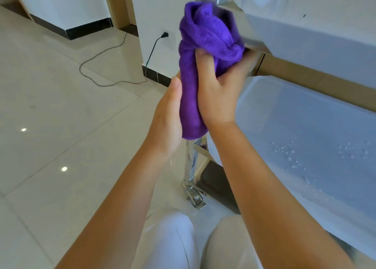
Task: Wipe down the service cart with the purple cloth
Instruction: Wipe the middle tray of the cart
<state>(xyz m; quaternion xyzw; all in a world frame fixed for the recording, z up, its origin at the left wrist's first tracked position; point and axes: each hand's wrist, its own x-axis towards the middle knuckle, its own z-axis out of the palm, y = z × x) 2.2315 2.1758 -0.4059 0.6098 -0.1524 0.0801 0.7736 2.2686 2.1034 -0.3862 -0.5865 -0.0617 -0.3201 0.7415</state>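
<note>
The purple cloth (205,45) is wrapped around the steel corner post (190,161) of the service cart, just under the upper shelf's metal rim (240,18). My right hand (215,98) grips the cloth around the post, thumb pressed into its folds. My left hand (168,114) lies flat against the cloth's left side with straight fingers. The post shows only below the cloth, down to its caster wheel (196,197).
The cart's white upper bin (317,37) and the lower grey-blue bin (309,130), wet with droplets, fill the right side. A power cable (114,51) trails over the tiled floor to a wall socket. My white-trousered knees (195,242) are at the bottom.
</note>
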